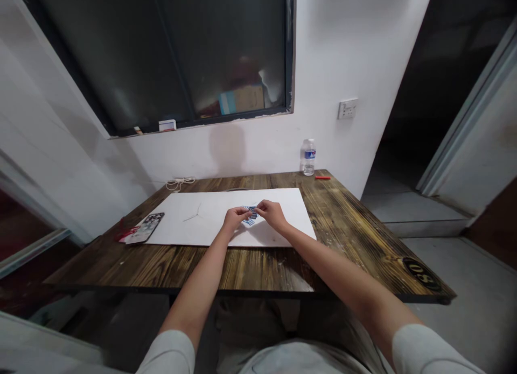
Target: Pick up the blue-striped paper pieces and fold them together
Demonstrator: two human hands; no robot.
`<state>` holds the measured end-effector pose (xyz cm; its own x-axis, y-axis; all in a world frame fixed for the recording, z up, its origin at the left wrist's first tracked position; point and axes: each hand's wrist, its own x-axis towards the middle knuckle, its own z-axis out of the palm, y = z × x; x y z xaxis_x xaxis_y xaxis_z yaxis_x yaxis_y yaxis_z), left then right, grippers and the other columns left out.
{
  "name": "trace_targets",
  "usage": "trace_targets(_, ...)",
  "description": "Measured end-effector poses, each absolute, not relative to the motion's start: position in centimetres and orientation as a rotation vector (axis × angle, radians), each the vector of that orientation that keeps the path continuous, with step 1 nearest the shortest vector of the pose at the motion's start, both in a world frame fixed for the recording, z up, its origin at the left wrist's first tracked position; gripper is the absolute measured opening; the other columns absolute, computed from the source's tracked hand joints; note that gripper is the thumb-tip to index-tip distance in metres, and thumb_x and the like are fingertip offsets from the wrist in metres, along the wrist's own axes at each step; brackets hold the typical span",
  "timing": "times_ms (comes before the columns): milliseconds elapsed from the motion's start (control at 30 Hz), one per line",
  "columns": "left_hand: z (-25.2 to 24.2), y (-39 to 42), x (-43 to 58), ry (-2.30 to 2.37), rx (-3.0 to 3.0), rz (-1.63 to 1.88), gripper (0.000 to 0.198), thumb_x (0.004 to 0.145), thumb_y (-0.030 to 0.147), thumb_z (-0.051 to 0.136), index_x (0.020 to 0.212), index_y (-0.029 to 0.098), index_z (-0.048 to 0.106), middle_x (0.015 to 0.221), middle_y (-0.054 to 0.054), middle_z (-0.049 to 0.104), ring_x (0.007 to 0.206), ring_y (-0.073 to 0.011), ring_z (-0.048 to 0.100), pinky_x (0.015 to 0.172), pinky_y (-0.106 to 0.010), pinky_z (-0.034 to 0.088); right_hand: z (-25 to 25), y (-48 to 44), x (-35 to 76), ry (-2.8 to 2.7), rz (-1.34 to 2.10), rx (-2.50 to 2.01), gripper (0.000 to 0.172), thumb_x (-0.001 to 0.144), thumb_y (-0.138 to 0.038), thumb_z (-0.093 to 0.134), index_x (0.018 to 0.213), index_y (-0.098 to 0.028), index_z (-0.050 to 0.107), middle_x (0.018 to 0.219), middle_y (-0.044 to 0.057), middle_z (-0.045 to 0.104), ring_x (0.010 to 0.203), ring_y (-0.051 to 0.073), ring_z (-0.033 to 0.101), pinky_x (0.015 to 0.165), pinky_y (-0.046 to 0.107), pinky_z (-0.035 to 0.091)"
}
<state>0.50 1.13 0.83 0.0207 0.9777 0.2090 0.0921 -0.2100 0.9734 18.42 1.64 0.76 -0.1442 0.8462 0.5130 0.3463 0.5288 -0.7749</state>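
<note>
My left hand (235, 218) and my right hand (273, 212) meet over the right half of a white board (214, 233). Pinched between the fingertips of both is a small dark blue piece (252, 211), its kind too small to make out. Just beneath the fingers shows a blue-and-white striped piece (249, 221); whether it is joined to the dark one, I cannot tell. To the left on the board lies a thin forked string or wire (197, 215).
A patterned flat item (149, 227) with red bits overlaps the board's left end. Behind it lies a coil of pale cord (180, 182). A water bottle (309, 157) and a red stick-like item (322, 177) occupy the far right of the wooden table (347, 245), against the wall.
</note>
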Motion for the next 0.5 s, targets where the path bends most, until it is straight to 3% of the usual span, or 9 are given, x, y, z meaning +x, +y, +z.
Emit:
trace_targets(200,1.0,1.3,0.4,1.218,1.405,1.491,0.043,0.044,0.048,0.088,0.066,0.015,0.072,0.059,-0.004,0.067,0.054,-0.0150,0.056,0.058,-0.029,0.046,0.9,1.6,18.1,-1.763,0.652,-1.027,0.013,0.086,-0.029,0.061,0.090,-0.018,0.065,0.075,0.002,0.071,0.069,0.016,0.066,0.067,0.026,0.048)
trace_targets(300,1.0,1.6,0.0,1.256,1.329,1.603,0.043,0.045,0.049,0.087,0.068,0.015,0.073,0.061,-0.004,0.067,0.054,-0.0138,0.055,0.058,-0.028,0.045,1.1,1.4,18.1,-1.992,0.517,-1.028,0.010,0.087,-0.022,0.062,0.095,-0.018,0.066,0.090,0.005,0.073,0.083,0.017,0.067,0.076,0.027,0.048)
trace_targets(400,0.9,1.9,-0.5,1.291,1.264,1.667,0.044,0.044,0.049,0.087,0.068,0.016,0.072,0.060,-0.003,0.067,0.053,-0.0130,0.054,0.057,-0.027,0.044,1.3,1.1,17.9,-2.308,0.348,-0.997,0.025,0.085,-0.017,0.064,0.110,-0.019,0.066,0.108,0.009,0.071,0.100,0.020,0.065,0.085,0.028,0.045)
trace_targets(500,0.8,2.2,-0.7,1.310,1.251,1.689,0.044,0.043,0.050,0.087,0.067,0.016,0.072,0.059,-0.003,0.066,0.053,-0.0133,0.055,0.056,-0.026,0.043,1.2,0.7,17.5,-2.555,0.162,-1.034,0.037,0.085,-0.019,0.064,0.122,-0.019,0.062,0.110,0.012,0.070,0.102,0.022,0.064,0.084,0.027,0.044)
